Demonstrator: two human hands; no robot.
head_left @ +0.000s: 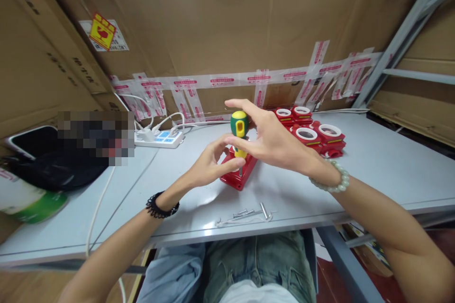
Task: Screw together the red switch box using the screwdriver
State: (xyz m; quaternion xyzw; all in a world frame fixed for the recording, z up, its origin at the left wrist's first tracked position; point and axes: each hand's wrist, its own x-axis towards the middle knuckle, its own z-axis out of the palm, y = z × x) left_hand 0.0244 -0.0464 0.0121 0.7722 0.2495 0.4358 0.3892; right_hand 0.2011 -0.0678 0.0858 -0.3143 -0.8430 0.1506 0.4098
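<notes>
We seem midway: left hand [206, 169] and right hand [273, 135] half-curl round screwdriver [239, 127] on case [232, 180], grip unclear; before case, screws [263, 211] lie unused.

left hand [206, 168]: was bare; wrist wore a black band [160, 206], looped along its edge
right hand [275, 139]: also bare; wrist carried a bracelet [344, 181] of round, pale green beads
forearms [377, 213]: were uncovered
top [258, 292]: was white, only a sliver showed
trousers [273, 260]: were faded blue-green denim
lap, left side: showed lighter blue, creased fabric [174, 272]
</notes>
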